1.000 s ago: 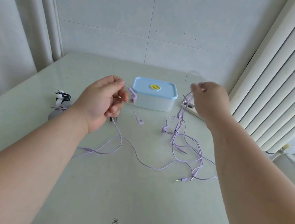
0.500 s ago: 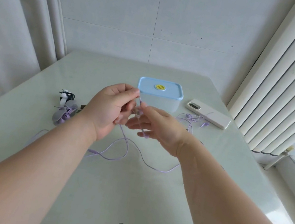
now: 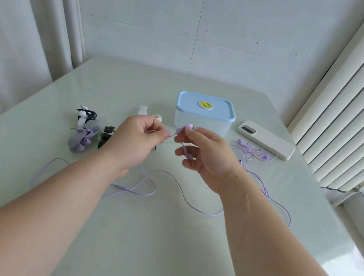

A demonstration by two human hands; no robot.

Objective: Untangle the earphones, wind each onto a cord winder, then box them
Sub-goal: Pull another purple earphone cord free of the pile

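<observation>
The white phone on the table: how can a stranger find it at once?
Start at the blue-lidded box near the table's far edge and look just right of it. The phone lies flat there, a loose tangle of purple earphones in front. It is the only long white slab with a dark camera window.

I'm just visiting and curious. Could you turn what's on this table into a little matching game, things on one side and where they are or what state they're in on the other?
Things:
1. blue-lidded box
2. white phone
3. purple earbud
4. wound purple earphones

Places or states:
A. pinched in the right hand
B. lying at the left of the table, on a grey winder
C. closed, at the middle far side
D. flat on the table, right of the box

Pairs: 1-C, 2-D, 3-A, 4-B
</observation>
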